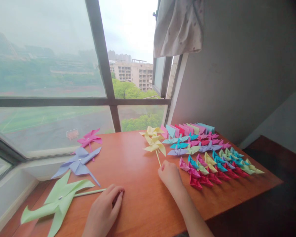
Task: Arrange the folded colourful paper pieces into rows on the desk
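My right hand [171, 176] is closed in a pinch on the thin stick of a yellow paper pinwheel [155, 143]. Right behind this pinwheel is a second yellow pinwheel [152, 131], partly covered by it. On the left, the stick of a large light green pinwheel [61, 198] runs into my left hand [105, 209]. The fingers of that hand are curled, and the stick's end is hidden by them. Beyond the green one lie a lavender pinwheel [80, 160] and a pink pinwheel [90, 138], neither touched by a hand.
Rows of folded paper boats [218, 161], paper cranes [180, 144] and upright folded paper pieces [184, 129] fill the right of the wooden table [135, 161]. Windows [46, 49] border the far and left sides. A curtain [179, 28] hangs beside the grey wall [236, 65].
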A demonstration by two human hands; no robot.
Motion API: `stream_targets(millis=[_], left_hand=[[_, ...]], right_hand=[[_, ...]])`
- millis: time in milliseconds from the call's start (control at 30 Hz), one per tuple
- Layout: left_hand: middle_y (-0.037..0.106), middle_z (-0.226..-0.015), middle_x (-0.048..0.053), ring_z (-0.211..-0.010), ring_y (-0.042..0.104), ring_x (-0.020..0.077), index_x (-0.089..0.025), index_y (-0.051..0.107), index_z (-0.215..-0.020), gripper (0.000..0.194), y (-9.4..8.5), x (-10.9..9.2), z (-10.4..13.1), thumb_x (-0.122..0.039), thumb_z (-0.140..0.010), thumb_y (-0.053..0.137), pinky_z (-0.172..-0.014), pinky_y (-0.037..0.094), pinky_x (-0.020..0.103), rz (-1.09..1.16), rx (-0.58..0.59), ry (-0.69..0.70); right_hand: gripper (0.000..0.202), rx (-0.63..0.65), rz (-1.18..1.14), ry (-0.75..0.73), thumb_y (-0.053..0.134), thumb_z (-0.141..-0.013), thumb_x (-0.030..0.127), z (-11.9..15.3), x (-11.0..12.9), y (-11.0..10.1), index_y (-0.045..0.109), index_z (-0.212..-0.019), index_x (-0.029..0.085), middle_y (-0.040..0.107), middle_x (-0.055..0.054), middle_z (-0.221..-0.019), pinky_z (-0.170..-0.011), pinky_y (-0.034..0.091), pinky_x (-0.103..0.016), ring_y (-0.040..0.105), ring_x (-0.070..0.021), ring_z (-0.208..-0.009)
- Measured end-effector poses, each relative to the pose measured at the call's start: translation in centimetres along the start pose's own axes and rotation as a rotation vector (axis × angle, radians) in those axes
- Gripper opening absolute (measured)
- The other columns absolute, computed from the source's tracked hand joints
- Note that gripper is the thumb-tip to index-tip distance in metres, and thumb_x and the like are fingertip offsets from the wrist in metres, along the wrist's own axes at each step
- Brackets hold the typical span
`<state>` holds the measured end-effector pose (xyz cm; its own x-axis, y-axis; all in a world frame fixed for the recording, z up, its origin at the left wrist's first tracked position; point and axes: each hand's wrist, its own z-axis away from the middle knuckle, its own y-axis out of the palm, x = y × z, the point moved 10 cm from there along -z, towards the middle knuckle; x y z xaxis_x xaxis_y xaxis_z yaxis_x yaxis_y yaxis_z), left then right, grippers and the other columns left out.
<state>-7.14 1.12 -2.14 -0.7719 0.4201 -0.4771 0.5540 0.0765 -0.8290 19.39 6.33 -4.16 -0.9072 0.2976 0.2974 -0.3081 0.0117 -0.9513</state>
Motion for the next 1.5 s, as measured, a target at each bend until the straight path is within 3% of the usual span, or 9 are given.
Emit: stream_targets(millis=[667,867,933,1067,1300,1400,1500], left_hand=[[0.067,-0.083,0.002,-0.077,0.065,0.0183,-0.024,0.065,-0.090,0.019,0.2,0.0,0.1,-0.029,-0.092,0.047,-0.069,0.049,0.026,-0.011,0.020,-0.018],[0.067,-0.081,0.003,-0.075,0.065,0.0187,-0.024,0.066,-0.086,0.019,-0.4,-0.9,0.1,-0.026,-0.091,0.047,-0.068,0.050,0.027,-0.012,0.012,-0.046],[0.068,-0.081,0.004,-0.075,0.065,0.0192,-0.023,0.067,-0.086,0.020,-0.7,-1.2,0.1,-0.025,-0.090,0.047,-0.068,0.051,0.027,-0.004,0.001,-0.053],[0.072,-0.089,0.005,-0.079,0.068,0.0192,-0.023,0.067,-0.094,0.020,-1.7,-1.1,1.1,-0.024,-0.090,0.048,-0.072,0.054,0.027,0.055,-0.088,-0.069],[0.077,-0.089,0.004,-0.078,0.073,0.0191,-0.023,0.071,-0.092,0.022,-4.5,0.6,5.4,-0.031,-0.089,0.051,-0.071,0.059,0.024,0.053,-0.299,-0.139],[0.078,-0.089,0.004,-0.079,0.074,0.0198,-0.023,0.071,-0.090,0.021,-4.9,0.8,6.3,-0.031,-0.088,0.052,-0.073,0.060,0.025,0.025,-0.337,-0.147],[0.078,-0.089,0.005,-0.079,0.074,0.0203,-0.022,0.071,-0.090,0.020,-4.6,0.6,5.9,-0.029,-0.088,0.052,-0.072,0.060,0.026,0.022,-0.319,-0.120]], right_hand=[[0.013,0.046,0.052,0.002,0.053,-0.091,0.029,1.3,0.4,0.1,0.059,-0.097,0.019,0.071,-0.010,-0.086,-0.065,0.041,-0.028,0.069,-0.0245,-0.083],[0.015,0.036,0.020,-0.047,0.050,-0.093,0.030,1.3,0.9,0.1,0.059,-0.101,0.020,0.071,-0.008,-0.086,-0.063,0.038,-0.026,0.069,-0.0223,-0.082],[0.016,0.039,-0.039,-0.153,0.050,-0.093,0.028,1.9,3.0,0.5,0.061,-0.102,0.021,0.071,-0.007,-0.088,-0.066,0.039,-0.025,0.068,-0.0202,-0.083],[0.016,0.111,-0.146,-0.447,0.052,-0.091,0.028,4.3,10.1,2.3,0.066,-0.098,0.022,0.072,-0.005,-0.093,-0.072,0.041,-0.024,0.067,-0.0182,-0.087],[0.022,0.170,-0.148,-0.763,0.050,-0.091,0.032,7.1,22.1,4.6,0.066,-0.095,0.018,0.071,-0.008,-0.098,-0.075,0.047,-0.028,0.066,-0.0201,-0.089],[0.026,0.166,-0.100,-0.811,0.049,-0.090,0.034,7.4,25.2,5.2,0.064,-0.101,0.016,0.069,-0.012,-0.103,-0.076,0.050,-0.033,0.066,-0.0236,-0.092],[0.028,0.171,-0.047,-0.818,0.051,-0.089,0.029,7.4,26.8,5.7,0.062,-0.109,0.014,0.068,-0.012,-0.105,-0.076,0.053,-0.036,0.067,-0.0262,-0.094]])
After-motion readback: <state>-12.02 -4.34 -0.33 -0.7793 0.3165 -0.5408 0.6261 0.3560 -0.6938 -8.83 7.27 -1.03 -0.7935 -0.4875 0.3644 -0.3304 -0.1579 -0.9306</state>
